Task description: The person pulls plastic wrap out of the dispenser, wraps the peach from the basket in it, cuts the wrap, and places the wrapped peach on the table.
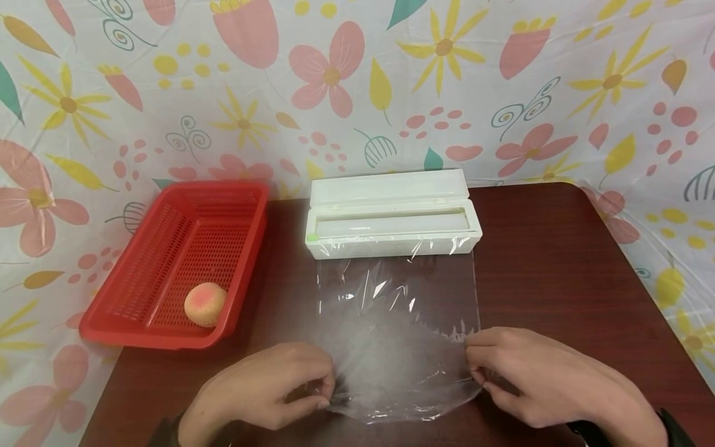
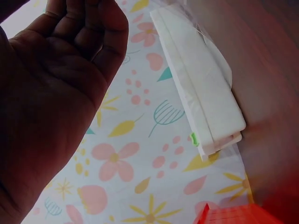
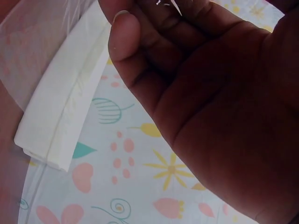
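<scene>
A sheet of clear plastic wrap (image 1: 391, 335) stretches toward me from an open white wrap dispenser box (image 1: 393, 245). Its near left corner is pinched by my left hand (image 1: 274, 382). On the other side my right hand (image 1: 542, 375) pinches the near right corner, so the sheet spans the gap between both hands. Inside the box lies a pale roll (image 1: 391, 225), and the lid (image 1: 391, 188) is tipped back. In the left wrist view the fingers curl inward, with the tips hidden. The right wrist view shows the right hand (image 3: 201, 88) with curled fingers beside the sheet.
To the left stands a red plastic basket (image 1: 254, 248) holding a round, pale bun-like item (image 1: 204, 304) with a pink top. A flowered cloth (image 1: 357, 93) hangs behind the dark red-brown table (image 1: 558, 267). The table's right edge slopes away beyond my right hand.
</scene>
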A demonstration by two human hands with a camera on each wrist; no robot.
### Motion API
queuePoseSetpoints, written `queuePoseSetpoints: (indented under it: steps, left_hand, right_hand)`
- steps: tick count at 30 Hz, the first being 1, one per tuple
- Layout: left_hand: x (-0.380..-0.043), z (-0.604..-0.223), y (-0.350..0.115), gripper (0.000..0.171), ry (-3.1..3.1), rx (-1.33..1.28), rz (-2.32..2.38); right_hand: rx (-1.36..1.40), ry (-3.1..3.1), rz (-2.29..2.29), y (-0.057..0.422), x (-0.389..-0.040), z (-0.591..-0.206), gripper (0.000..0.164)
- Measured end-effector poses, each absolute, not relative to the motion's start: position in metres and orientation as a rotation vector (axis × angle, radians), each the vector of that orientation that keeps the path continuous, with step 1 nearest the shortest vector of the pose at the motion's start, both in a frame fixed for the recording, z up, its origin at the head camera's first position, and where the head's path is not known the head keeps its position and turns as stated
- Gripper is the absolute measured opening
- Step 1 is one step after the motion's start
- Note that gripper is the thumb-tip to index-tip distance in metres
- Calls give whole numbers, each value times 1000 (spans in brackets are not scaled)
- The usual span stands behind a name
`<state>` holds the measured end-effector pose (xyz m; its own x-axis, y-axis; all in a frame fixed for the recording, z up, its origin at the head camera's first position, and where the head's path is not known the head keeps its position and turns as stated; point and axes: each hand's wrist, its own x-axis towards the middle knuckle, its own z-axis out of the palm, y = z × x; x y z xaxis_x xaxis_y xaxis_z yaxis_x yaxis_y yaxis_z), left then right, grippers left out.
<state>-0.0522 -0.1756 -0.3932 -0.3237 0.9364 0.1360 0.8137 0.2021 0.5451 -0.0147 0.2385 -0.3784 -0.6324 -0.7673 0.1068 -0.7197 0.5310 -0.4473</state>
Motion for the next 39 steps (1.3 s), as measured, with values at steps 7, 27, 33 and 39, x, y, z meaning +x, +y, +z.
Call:
queuePoseSetpoints:
  steps: [7, 27, 33, 39]
  left_hand:
    - [-53, -395, -176, 25, 2252, 1638, 769]
    - [-52, -413, -174, 17, 2177, 1547, 712]
    - [-51, -418, -173, 17, 2156, 1535, 673]
    - [-53, -421, -171, 18, 2146, 1532, 659]
  right_hand:
    - [-1308, 2626, -684, 239, -16, -386, 46]
    - [-1355, 2584, -643, 239, -12, -407, 42]
    - [-1362, 2575, -638, 239, -13, -413, 42]
    - [-1374, 2575, -639, 237, -14, -418, 43]
